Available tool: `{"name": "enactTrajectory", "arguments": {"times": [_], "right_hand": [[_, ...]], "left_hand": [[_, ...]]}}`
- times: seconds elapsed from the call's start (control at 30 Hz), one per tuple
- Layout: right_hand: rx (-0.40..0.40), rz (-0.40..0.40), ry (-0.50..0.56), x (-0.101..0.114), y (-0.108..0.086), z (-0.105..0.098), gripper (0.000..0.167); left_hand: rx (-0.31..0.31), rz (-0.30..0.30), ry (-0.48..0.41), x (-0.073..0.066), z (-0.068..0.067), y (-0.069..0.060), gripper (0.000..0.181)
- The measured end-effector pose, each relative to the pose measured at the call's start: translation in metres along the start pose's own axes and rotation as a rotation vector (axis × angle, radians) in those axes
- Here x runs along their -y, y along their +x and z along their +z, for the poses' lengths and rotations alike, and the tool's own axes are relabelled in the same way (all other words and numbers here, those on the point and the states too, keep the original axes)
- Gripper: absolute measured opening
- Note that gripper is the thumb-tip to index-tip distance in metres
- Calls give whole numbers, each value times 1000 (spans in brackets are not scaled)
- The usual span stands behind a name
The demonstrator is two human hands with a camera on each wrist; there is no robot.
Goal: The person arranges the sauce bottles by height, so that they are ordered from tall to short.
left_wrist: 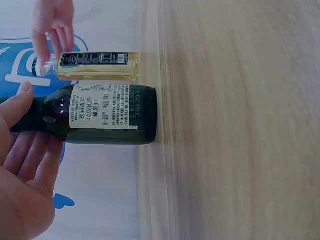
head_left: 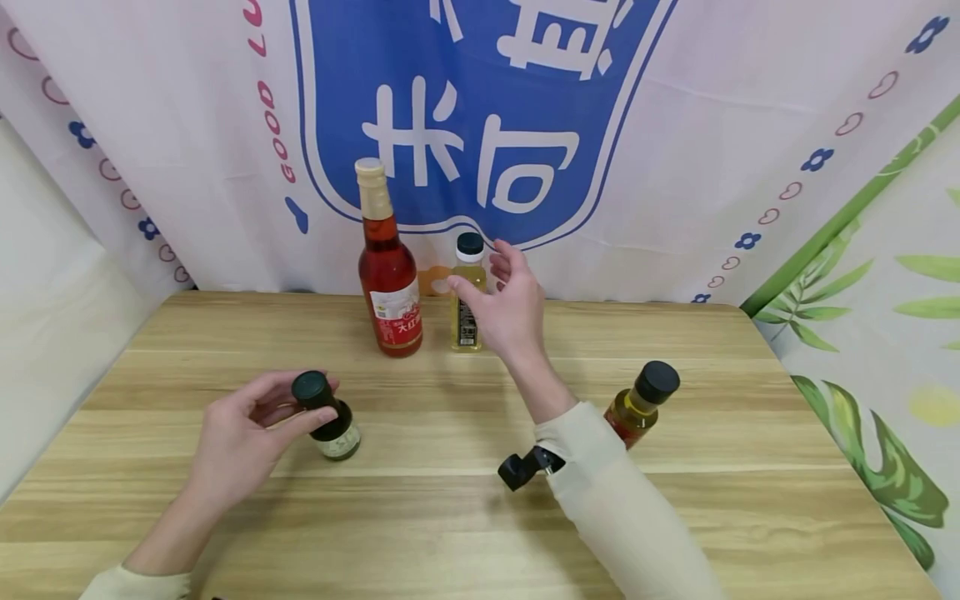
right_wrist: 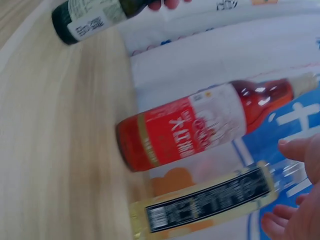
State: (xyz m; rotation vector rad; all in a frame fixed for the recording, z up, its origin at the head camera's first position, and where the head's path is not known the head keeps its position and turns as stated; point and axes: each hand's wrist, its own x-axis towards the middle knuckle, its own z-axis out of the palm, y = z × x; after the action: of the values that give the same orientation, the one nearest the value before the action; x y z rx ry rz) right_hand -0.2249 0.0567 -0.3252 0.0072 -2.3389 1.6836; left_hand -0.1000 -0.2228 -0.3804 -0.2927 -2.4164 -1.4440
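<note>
My left hand (head_left: 243, 437) holds a small dark green glass bottle (head_left: 337, 433) by its neck, below the dark cap. The thumb lies along one side and the fingers are behind. In the left wrist view the green bottle (left_wrist: 107, 114) shows a white printed label. Farther back, my right hand (head_left: 513, 308) is spread beside the upper part of a clear bottle of pale yellow liquid (head_left: 467, 333) with a dark green cap. Thumb and fingers stand apart around its neck in the right wrist view; contact is unclear. This yellow bottle (right_wrist: 205, 202) stands upright on the table.
A tall bottle of red liquid (head_left: 392, 283) stands left of the yellow one. Partly hidden behind my right sleeve is a black-capped bottle (head_left: 637, 400). A printed white cloth (head_left: 675, 150) hangs behind the wooden table (head_left: 420, 525).
</note>
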Motion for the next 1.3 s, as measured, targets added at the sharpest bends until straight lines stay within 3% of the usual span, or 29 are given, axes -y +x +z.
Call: {"name": "enactTrajectory", "arguments": {"times": [0.37, 0.77, 0.93, 1.07, 1.2, 1.3], "right_hand": [[-24, -162, 63, 50, -27, -42, 73], [35, -293, -43, 71, -62, -113, 63], [6, -353, -103, 60, -73, -148, 57], [-6, -403, -98, 39, -80, -173, 60], [29, -442, 87, 9, -85, -191, 71], [69, -420, 216, -13, -89, -199, 77]], "left_hand": [[0, 0, 0, 0, 0, 0, 40], [2, -13, 4, -1, -1, 0, 38], [0, -23, 9, 0, 0, 0, 36], [-6, -25, 21, -1, 0, 0, 36], [-7, -10, 26, -1, 0, 0, 37], [-8, -1, 25, -2, 0, 0, 38]]}}
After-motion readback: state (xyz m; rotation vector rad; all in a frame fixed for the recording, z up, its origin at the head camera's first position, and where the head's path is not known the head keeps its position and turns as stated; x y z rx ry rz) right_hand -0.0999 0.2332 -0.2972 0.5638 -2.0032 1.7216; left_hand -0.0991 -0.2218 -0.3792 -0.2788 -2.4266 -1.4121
